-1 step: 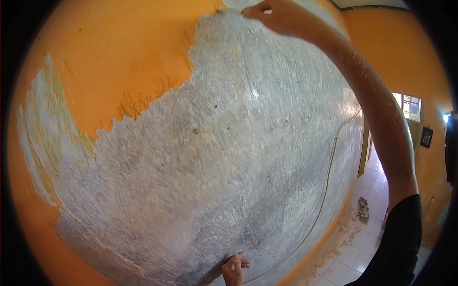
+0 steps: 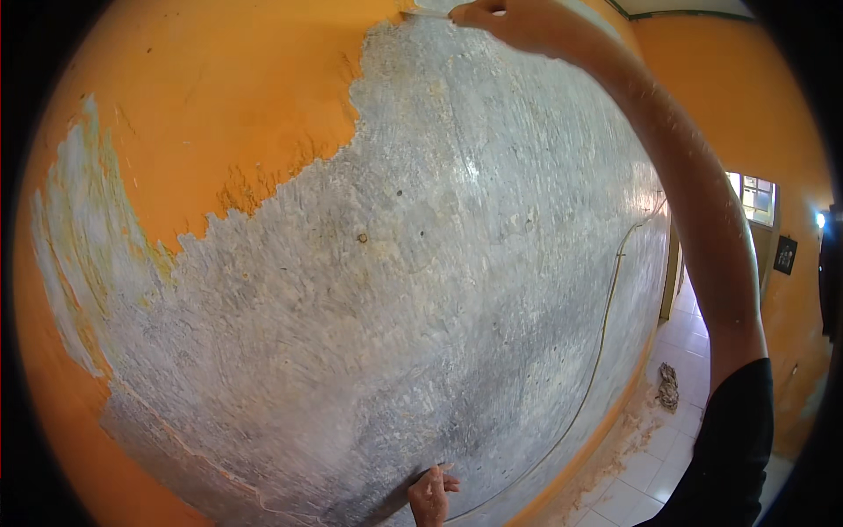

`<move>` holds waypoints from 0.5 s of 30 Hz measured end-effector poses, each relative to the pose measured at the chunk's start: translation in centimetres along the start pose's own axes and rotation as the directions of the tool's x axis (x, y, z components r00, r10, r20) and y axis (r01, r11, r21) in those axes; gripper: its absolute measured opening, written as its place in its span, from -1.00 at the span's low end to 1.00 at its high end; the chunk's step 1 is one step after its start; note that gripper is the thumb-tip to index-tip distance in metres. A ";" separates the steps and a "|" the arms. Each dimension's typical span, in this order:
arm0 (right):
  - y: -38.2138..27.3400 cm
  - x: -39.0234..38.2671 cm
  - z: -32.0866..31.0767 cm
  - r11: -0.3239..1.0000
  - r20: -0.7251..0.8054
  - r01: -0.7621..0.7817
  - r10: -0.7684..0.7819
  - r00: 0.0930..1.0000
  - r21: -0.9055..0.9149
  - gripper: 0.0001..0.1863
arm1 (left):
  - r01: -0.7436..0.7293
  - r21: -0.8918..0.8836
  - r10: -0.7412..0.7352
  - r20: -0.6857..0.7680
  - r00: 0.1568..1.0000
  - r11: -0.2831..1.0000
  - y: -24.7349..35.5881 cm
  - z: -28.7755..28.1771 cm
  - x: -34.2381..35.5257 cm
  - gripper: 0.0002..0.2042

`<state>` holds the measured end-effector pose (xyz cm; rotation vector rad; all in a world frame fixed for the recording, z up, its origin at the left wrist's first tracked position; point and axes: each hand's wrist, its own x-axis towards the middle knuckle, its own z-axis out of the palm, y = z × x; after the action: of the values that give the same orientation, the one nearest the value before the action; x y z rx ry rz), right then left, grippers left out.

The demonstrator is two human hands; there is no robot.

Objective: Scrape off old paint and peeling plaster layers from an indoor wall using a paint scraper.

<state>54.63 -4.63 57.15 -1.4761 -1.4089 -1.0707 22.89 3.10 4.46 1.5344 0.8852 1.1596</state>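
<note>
At the top, my right hand [image 2: 479, 19] is closed on a thin scraper [image 2: 423, 14], whose blade meets the wall at the ragged edge of the orange paint [image 2: 219, 79]. Below the paint, a broad area of grey, scraped plaster [image 2: 378, 307] fills the middle of the view. My left hand [image 2: 430, 494] is low against this plaster at the bottom centre, its fingers bent and slightly apart, with nothing visible held in them.
A cable [image 2: 606, 316] runs along the wall at right. Beside the wall's base is a tiled floor [image 2: 645, 461] with dust and a crumpled cloth [image 2: 667, 386]. Further right are a window [image 2: 751, 198], a doorway and a small dark frame [image 2: 785, 255] on an orange wall.
My right hand and the scraper are slightly higher along the paint edge, and the right forearm has shifted a little. My left hand looks the same.
</note>
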 end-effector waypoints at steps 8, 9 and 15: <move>-1.1 1.2 0.9 0.998 -0.079 -0.067 0.065 0.995 -0.022 -0.58 | -0.009 -0.021 0.010 0.032 0.999 1.000 -1.1 -0.4 0.8 -0.62; -1.6 1.9 0.5 0.990 0.018 -0.133 0.134 0.991 -0.050 -0.58 | -0.010 -0.022 0.011 0.031 0.999 1.000 -1.4 -0.5 0.6 -0.62; -0.7 0.0 -1.0 0.992 0.000 -0.052 0.053 0.999 -0.118 -0.55 | 0.026 -0.047 -0.021 0.103 0.994 0.999 -1.8 -0.5 0.5 -0.63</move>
<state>53.89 -5.56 57.42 -1.5912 -1.3211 -1.1354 22.59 4.18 2.90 1.5266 0.7995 1.0683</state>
